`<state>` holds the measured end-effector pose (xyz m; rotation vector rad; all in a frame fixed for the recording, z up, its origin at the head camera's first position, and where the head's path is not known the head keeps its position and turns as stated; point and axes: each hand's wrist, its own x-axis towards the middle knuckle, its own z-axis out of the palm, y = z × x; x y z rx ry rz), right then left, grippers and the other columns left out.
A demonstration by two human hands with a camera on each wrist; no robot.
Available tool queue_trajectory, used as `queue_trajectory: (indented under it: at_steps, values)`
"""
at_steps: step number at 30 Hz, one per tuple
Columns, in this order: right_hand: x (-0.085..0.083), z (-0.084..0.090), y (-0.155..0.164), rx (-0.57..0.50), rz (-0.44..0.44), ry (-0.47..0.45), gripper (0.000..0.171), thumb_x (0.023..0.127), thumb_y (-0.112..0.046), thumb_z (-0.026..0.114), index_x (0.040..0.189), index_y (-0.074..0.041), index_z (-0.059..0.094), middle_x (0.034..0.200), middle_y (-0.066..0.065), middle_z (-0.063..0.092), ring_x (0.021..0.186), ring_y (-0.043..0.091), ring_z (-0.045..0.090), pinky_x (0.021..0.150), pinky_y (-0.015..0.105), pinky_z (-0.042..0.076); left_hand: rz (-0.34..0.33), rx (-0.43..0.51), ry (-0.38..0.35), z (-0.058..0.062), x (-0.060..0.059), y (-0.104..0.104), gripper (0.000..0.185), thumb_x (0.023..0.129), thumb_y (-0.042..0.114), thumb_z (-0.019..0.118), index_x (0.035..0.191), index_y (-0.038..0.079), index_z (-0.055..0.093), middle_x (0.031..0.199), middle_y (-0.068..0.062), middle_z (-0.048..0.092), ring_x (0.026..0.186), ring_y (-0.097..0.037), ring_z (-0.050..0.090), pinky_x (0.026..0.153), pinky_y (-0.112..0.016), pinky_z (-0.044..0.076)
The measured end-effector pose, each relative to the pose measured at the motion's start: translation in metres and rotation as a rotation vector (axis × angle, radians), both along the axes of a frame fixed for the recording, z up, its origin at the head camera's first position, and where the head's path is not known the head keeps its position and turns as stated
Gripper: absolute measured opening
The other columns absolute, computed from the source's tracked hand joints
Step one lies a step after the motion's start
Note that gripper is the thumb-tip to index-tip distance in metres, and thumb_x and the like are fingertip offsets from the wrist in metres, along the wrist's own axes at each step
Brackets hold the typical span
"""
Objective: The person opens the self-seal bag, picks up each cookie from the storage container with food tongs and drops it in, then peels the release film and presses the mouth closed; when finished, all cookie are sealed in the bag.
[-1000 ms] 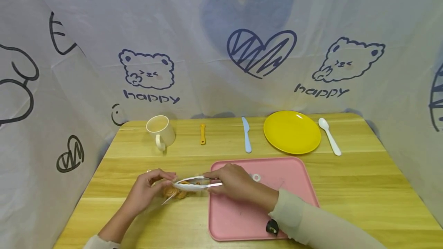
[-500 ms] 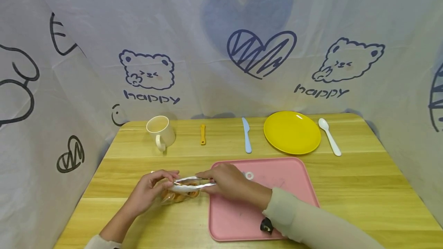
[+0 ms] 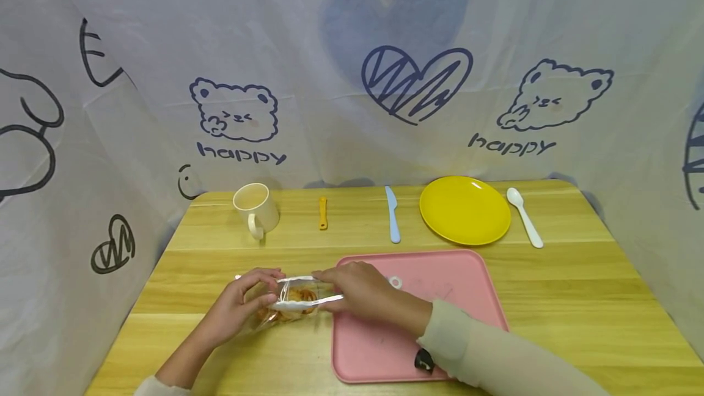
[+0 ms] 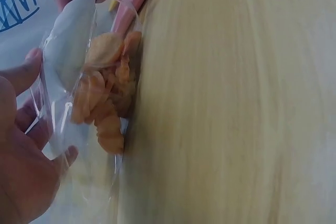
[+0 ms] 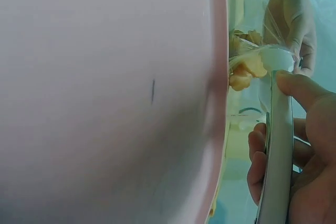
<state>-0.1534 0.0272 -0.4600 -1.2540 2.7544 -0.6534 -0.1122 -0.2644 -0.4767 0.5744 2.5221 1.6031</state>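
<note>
My left hand (image 3: 233,307) holds the rim of a clear plastic bag (image 4: 97,179) at the left of the pink tray. Several orange-brown wavy snack pieces (image 4: 107,103) lie bunched inside it. My right hand (image 3: 360,289) grips a pair of tongs (image 5: 278,145) with metal arms and white tips. The arms are spread apart, and the white tips (image 4: 65,48) are at the bag's mouth, seen through the plastic in the left wrist view. Snack pieces show between the two arms in the head view.
A pink tray (image 3: 374,353) lies under my right forearm, with a small white ring (image 3: 395,282) on it. Along the back stand a cream mug (image 3: 258,209), a short orange handle-like piece (image 3: 322,212), a light blue knife (image 3: 393,216), a yellow plate (image 3: 464,209) and a white spoon (image 3: 525,219).
My right hand has shifted slightly left with the tongs. The tongs' arms have spread wider at the bag's mouth, and the bag has opened out. The things along the back have stayed put.
</note>
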Motion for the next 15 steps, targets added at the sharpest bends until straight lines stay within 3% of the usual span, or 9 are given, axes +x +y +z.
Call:
queue_trajectory:
  at_steps: [5, 8, 12, 15]
  values:
    - [0.003, 0.001, 0.005, 0.017, -0.004, 0.019, 0.064, 0.089, -0.045, 0.081, 0.143, -0.017, 0.062, 0.087, -0.007, 0.071, 0.078, 0.008, 0.062, 0.070, 0.027, 0.055, 0.026, -0.025, -0.003, -0.002, 0.001, -0.003, 0.024, 0.096, 0.019, 0.073, 0.119, 0.018, 0.066, 0.139, -0.010, 0.063, 0.133, -0.011, 0.053, 0.114, -0.072, 0.033]
    - [0.004, 0.000, 0.008, 0.039, -0.010, 0.030, 0.067, 0.089, -0.048, 0.080, 0.145, -0.018, 0.060, 0.104, -0.005, 0.075, 0.095, 0.013, 0.069, 0.084, 0.033, 0.059, 0.032, -0.033, 0.003, -0.004, 0.000, -0.005, 0.028, 0.095, 0.017, 0.075, 0.121, 0.015, 0.065, 0.139, -0.011, 0.063, 0.132, -0.011, 0.053, 0.114, -0.073, 0.032]
    - [0.006, 0.000, 0.012, 0.062, -0.012, 0.030, 0.072, 0.088, -0.050, 0.079, 0.147, -0.017, 0.057, 0.129, 0.001, 0.071, 0.116, 0.019, 0.067, 0.098, 0.039, 0.057, 0.035, -0.040, 0.010, -0.007, 0.001, -0.007, 0.025, 0.095, 0.014, 0.075, 0.118, 0.010, 0.066, 0.138, -0.009, 0.064, 0.132, -0.009, 0.053, 0.112, -0.074, 0.033]
    - [0.007, 0.001, 0.014, 0.068, -0.012, 0.022, 0.074, 0.088, -0.051, 0.079, 0.149, -0.016, 0.055, 0.133, 0.002, 0.069, 0.120, 0.021, 0.066, 0.100, 0.041, 0.056, 0.046, -0.044, 0.019, -0.009, 0.000, -0.008, 0.024, 0.095, 0.015, 0.075, 0.117, 0.009, 0.066, 0.136, -0.005, 0.066, 0.130, -0.007, 0.054, 0.111, -0.073, 0.036]
